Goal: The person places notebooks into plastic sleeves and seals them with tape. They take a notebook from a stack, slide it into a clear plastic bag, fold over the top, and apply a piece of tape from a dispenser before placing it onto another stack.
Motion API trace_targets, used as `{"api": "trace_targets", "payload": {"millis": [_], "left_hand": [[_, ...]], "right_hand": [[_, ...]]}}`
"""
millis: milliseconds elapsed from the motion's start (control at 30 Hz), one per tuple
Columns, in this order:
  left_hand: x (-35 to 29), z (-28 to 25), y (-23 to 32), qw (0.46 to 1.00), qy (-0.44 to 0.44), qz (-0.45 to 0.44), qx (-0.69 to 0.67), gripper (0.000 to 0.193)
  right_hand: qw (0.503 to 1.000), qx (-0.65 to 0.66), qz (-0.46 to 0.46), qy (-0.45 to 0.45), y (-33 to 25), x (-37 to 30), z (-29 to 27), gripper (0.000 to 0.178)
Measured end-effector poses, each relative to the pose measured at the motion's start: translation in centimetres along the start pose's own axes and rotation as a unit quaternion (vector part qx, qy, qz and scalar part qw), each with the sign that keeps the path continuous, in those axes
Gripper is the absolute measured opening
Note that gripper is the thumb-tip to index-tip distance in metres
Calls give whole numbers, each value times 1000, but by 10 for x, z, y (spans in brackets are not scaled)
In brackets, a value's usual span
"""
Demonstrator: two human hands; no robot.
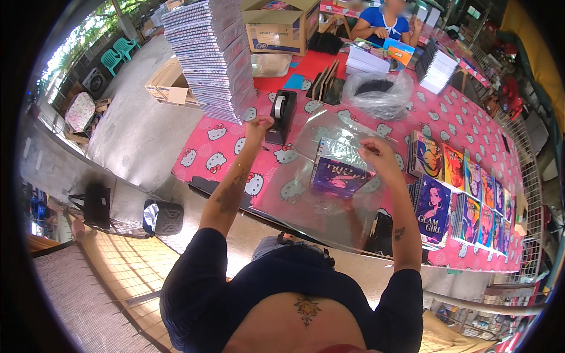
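Note:
A short stack of spiral notebooks [338, 178] with a purple cover on top lies in front of me on a clear plastic sheet [276, 203]. Some of the film shines over the covers. My left hand [259, 124] is closed beside the black tape dispenser [281, 120], which carries a white roll; what its fingers hold, if anything, is too small to see. Over the far right corner of the notebooks, my right hand [379, 157] has its fingers bent together above the plastic. Whether it pinches film or tape cannot be made out.
A tall notebook pile [206, 59] stands left of the dispenser. Rows of colourful notebooks [432, 206] lie at right. Bagged black material [376, 97], a cardboard box [279, 29] and white notebook stacks [438, 67] are farther back. Across the table sits a person in blue [388, 23].

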State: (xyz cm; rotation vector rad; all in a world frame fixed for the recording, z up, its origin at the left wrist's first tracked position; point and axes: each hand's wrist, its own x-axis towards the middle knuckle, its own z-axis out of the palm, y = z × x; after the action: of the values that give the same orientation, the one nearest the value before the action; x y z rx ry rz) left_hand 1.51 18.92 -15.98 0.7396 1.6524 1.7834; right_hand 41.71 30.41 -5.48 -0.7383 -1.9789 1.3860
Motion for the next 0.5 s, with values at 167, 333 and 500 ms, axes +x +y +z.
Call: {"api": "trace_targets", "payload": {"millis": [167, 333, 500], "left_hand": [[-11, 13, 22, 992, 16, -21, 123, 19], [-20, 16, -6, 999, -12, -28, 16, 21], [-42, -25, -47, 985, 26, -61, 162, 17]], "right_hand": [[1000, -5, 17, -1, 1, -1, -5, 27], [999, -8, 37, -18, 1, -1, -8, 29], [999, 24, 39, -8, -6, -3, 1, 29]]}}
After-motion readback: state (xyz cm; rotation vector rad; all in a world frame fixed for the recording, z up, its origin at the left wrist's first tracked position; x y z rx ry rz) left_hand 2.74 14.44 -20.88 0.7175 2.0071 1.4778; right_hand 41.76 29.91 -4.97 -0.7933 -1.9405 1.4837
